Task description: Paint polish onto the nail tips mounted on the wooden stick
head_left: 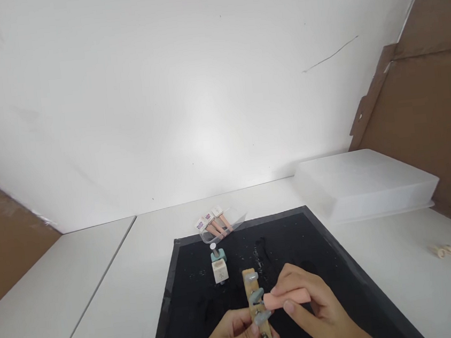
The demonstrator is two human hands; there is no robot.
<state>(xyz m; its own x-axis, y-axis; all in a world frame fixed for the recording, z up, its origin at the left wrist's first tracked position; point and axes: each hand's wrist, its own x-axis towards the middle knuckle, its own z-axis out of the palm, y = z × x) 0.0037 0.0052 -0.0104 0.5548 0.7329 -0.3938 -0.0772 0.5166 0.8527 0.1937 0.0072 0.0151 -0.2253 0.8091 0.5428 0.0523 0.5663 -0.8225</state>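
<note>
A narrow wooden strip bearing several grey, glossy pieces stands lengthwise near the bottom centre. My left hand is closed round its lower part, with the thumb on the near side and fingertips showing past the right edge. In my right hand, a pink cylindrical handle is pinched between thumb and fingers. A thin dark tip at the handle's left end reaches the strip beside a grey piece; whether it touches is too small to tell.
A black mat lies under the hands. On it are a white cube and a teal piece. Behind lies a clear tray with pink-handled items. A translucent box and small beige rings are at right.
</note>
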